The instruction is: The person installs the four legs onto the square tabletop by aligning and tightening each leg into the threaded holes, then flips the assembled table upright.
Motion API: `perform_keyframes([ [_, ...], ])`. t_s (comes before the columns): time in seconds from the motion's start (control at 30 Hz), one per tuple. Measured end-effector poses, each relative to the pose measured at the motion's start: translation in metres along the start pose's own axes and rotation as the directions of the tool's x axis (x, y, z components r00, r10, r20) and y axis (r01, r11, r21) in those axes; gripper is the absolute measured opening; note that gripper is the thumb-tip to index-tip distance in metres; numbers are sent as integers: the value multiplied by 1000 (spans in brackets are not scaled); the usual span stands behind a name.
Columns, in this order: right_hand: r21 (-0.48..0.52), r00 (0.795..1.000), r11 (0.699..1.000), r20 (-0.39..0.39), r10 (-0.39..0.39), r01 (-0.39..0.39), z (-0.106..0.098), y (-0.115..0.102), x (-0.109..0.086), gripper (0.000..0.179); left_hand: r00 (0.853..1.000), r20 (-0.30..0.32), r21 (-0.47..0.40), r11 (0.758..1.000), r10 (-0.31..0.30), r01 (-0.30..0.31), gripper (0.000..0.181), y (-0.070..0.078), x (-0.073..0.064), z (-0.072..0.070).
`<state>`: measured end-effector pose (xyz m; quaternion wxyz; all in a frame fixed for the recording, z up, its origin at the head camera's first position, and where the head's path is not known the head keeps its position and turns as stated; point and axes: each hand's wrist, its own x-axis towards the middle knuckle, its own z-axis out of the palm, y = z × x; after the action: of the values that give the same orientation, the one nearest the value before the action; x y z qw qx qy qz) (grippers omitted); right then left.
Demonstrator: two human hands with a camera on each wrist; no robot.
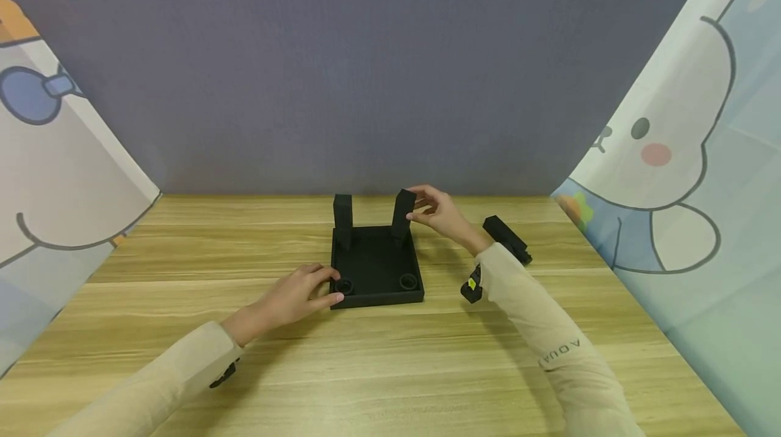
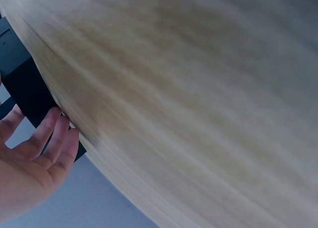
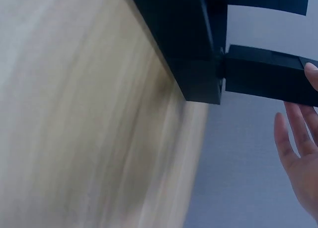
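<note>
A square black tray-like base [image 1: 375,264] lies on the table, with a ring-shaped socket [image 1: 408,282] at its near right corner and a similar one near left. Two black block-like legs stand at its far corners: the left leg [image 1: 344,217] upright, the right leg [image 1: 403,213] slightly tilted. My left hand [image 1: 299,298] holds the base's near left corner, thumb at the front and fingers along the side. With thumb and fingers, my right hand [image 1: 442,213] pinches the right leg near its upper end. In the right wrist view that leg [image 3: 268,74] meets the base at a narrow joint.
To the right of the base, beyond my right forearm, a loose black leg-like piece [image 1: 506,239] lies on the wooden table [image 1: 366,369]. A grey panel [image 1: 360,71] rises behind the table, and printed cloth [image 1: 671,152] hangs at both sides.
</note>
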<state>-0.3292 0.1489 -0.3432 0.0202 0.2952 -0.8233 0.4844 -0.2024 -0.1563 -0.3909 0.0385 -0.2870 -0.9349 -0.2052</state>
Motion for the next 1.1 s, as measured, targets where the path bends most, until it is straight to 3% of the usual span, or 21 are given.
perform_keyframes([
  [0.1, -7, 999, 1000, -45, 0, 0, 3, -1, -2, 47, 1000, 0, -4, 1000, -1, 1, 39, 0, 0, 0],
  [0.3, -5, 997, 1000, -71, -14, 13, 4, -25, -9, 46, 1000, 3, 0, 1000, -2, 2, 40, 0, 0, 0],
  [0.83, 81, 992, 996, 122, 16, -26, -8, -38, 0, 56, 1000, 11, -12, 1000, -16, 16, 39, 1, 0, 0],
  [0.97, 70, 992, 997, 127, 22, -31, -6, -37, 0, 54, 1000, 10, -8, 1000, -13, 13, 39, 1, 0, 0],
  [1.1, 63, 996, 998, 83, 22, -27, -3, -35, -1, 52, 1000, 11, -9, 1000, -14, 14, 38, 1, -1, -1],
])
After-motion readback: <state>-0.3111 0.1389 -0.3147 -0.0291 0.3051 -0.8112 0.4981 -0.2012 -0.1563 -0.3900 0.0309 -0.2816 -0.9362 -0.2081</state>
